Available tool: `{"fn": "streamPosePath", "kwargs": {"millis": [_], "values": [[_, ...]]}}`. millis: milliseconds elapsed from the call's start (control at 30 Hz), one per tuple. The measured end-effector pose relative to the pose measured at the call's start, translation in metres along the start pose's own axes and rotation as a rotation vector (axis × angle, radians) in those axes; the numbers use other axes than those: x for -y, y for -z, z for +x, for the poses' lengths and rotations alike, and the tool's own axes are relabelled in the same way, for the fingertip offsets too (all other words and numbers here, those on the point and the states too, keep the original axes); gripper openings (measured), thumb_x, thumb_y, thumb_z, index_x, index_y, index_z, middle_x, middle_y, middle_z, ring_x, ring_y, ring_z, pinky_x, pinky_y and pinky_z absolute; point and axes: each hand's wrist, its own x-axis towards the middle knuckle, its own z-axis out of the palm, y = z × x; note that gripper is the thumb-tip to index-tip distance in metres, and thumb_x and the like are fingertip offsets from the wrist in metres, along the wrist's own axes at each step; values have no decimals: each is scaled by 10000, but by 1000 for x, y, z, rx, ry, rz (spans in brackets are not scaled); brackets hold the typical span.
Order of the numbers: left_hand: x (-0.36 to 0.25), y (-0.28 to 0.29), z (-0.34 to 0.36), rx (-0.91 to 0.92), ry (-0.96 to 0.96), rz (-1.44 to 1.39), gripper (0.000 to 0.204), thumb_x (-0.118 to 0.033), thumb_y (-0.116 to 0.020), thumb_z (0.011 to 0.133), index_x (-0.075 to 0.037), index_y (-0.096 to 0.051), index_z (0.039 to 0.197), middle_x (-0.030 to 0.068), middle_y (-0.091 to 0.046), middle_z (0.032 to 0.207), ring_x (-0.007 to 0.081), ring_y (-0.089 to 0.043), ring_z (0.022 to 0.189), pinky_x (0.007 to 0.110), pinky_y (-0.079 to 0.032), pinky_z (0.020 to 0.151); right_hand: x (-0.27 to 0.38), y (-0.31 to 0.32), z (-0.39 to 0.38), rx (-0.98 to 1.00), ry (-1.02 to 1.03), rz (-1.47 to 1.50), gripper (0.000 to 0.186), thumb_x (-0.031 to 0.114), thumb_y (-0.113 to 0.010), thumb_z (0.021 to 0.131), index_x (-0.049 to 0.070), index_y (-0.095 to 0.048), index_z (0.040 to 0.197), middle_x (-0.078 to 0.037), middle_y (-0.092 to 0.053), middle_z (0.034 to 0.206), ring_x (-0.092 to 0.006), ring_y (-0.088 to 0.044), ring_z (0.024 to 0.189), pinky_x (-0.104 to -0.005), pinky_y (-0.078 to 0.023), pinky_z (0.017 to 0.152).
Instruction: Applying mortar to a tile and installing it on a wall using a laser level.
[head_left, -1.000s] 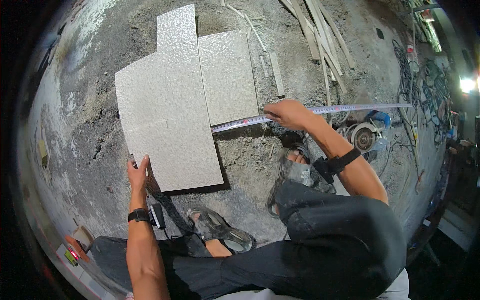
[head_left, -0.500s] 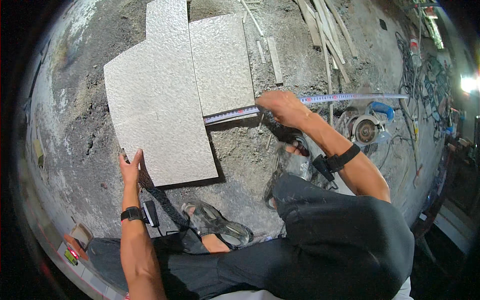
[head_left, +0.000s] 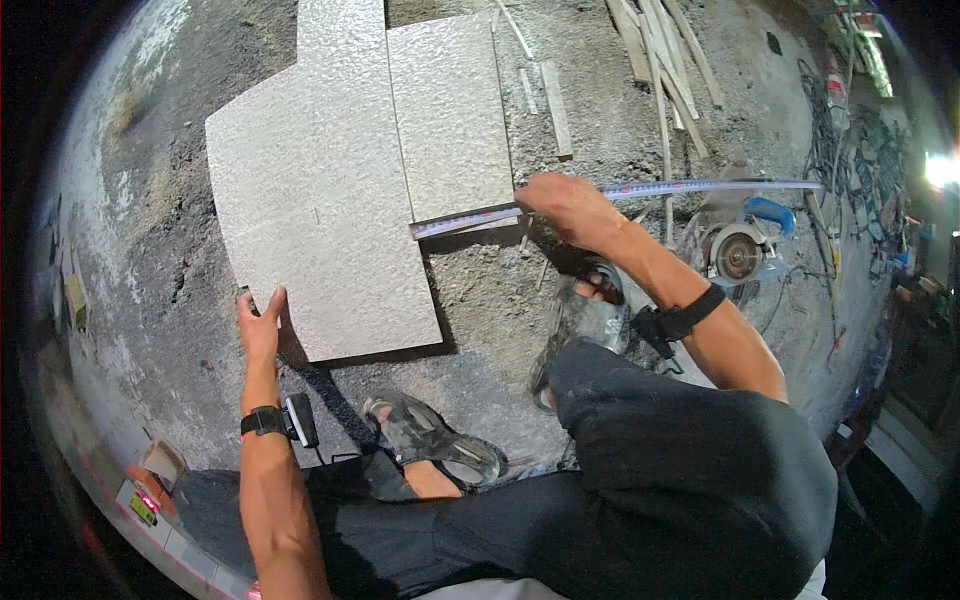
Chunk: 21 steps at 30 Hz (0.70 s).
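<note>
A large pale textured tile (head_left: 310, 220) lies on the rough ground, with a narrower tile (head_left: 450, 120) against its right side. A tape measure (head_left: 710, 187) stretches from the large tile's right edge, along the narrower tile's near edge, far out to the right. My right hand (head_left: 572, 212) is closed around its blade just past the narrower tile's corner. At the large tile's lower left edge is my left hand (head_left: 261, 325), thumb against the edge. Something small and dark shows by its finger; its kind is unclear.
A circular saw (head_left: 740, 254) with a blue handle rests at the right. Several thin strips (head_left: 665, 70) lie at the far right, with a short strip (head_left: 556, 110) nearer the tiles. Cables (head_left: 815, 110) lie along the right side. My sandalled feet (head_left: 430, 435) are near the tiles.
The view has shifted slightly, so the tiles and tape sit a little differently in it. Both hands keep their places and their holds.
</note>
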Motion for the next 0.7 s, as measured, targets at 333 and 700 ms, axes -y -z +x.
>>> {"fn": "streamPosePath", "kwargs": {"millis": [333, 700], "values": [[-11, -2, -3, 31, 95, -8, 759, -452, -771, 705, 20, -478, 1222, 209, -524, 1232, 292, -484, 1156, 376, -370, 976, 4, 9, -6, -72, -77, -83, 334, -23, -557, 702, 82, -557, 1020, -88, -537, 834, -291, -572, 861, -399, -481, 705], [4, -7, 4, -67, 105, 6, 693, -456, -751, 732, 77, -525, 1112, 210, -589, 1088, 281, -553, 988, 388, -422, 879, -5, 13, 14, -105, -114, -118, 306, -60, -543, 684, 62, -548, 965, -116, -537, 812, -326, -560, 832, -419, -464, 686]]}}
